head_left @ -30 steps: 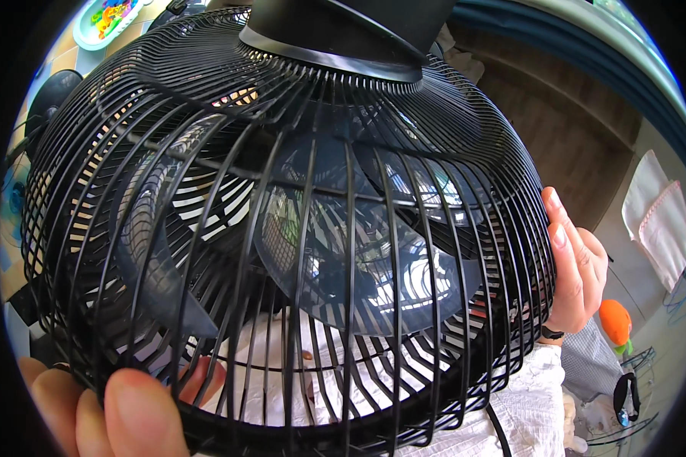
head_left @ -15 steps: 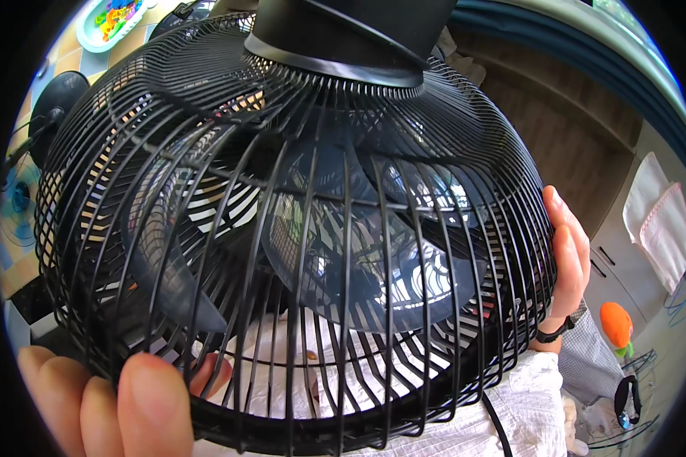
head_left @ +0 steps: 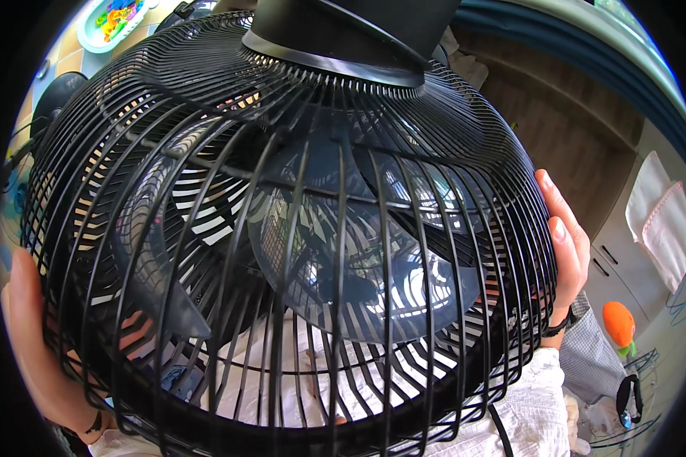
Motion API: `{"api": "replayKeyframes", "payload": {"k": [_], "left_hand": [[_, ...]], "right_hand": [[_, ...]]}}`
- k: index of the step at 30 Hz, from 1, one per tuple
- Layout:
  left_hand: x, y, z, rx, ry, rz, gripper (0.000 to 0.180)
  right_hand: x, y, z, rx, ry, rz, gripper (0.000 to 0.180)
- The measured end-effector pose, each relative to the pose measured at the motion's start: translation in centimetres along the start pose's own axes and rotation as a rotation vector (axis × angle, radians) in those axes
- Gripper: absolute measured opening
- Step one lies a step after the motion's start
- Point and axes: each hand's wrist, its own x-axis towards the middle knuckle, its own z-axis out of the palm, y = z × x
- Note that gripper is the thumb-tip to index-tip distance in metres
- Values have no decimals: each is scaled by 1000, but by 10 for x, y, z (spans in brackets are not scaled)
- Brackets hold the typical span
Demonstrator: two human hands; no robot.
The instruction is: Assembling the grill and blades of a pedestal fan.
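A large black fan head [head_left: 305, 190] fills the middle of the view, tilted, with dark translucent blades behind its wire cage. Its smooth black housing [head_left: 351, 30] points toward the top edge. My left hand [head_left: 42, 358] clasps the cage's left side; some of its fingers show dimly through the wires. On the opposite side, my right hand [head_left: 565, 244] lies against the wires with fingers pointing up, its thumb hidden. The fan sits over my white clothing [head_left: 526, 388], close to my body.
At the upper left, a pale blue tub [head_left: 84, 34] of colourful toys stands on tiled floor, near a dark round object [head_left: 59, 95]. To the right are a brown wooden surface [head_left: 541, 114], a pale hanging cloth [head_left: 663, 228], an orange carrot-shaped toy [head_left: 619, 321] and a wire rack [head_left: 633, 442].
My left hand has shifted from the lower front rim up and around to the cage's left side. The fan has turned slightly, and my right hand has stayed nearly in place.
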Motion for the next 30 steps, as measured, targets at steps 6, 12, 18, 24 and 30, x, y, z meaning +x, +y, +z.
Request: {"api": "replayKeyframes", "payload": {"k": [6, 12, 18, 24, 30], "left_hand": [[-17, -13, -4, -75, -26, -204, 66], [-25, -15, -9, -132, -35, -296, 70], [-19, -15, -2, -89, -24, -266, 78], [-18, -10, -2, -88, -34, -242, 85], [-18, -4, 2, -43, -5, -140, 87]], "right_hand": [[-4, 3, -4, -18, -22, -19, 43], [-3, 5, -5, 52, -2, -21, 35], [-39, -19, 12, 489, 265, 254, 33], [-31, -21, 2, 474, 202, 238, 34], [-33, -27, -3, 276, 214, 264, 38]]}}
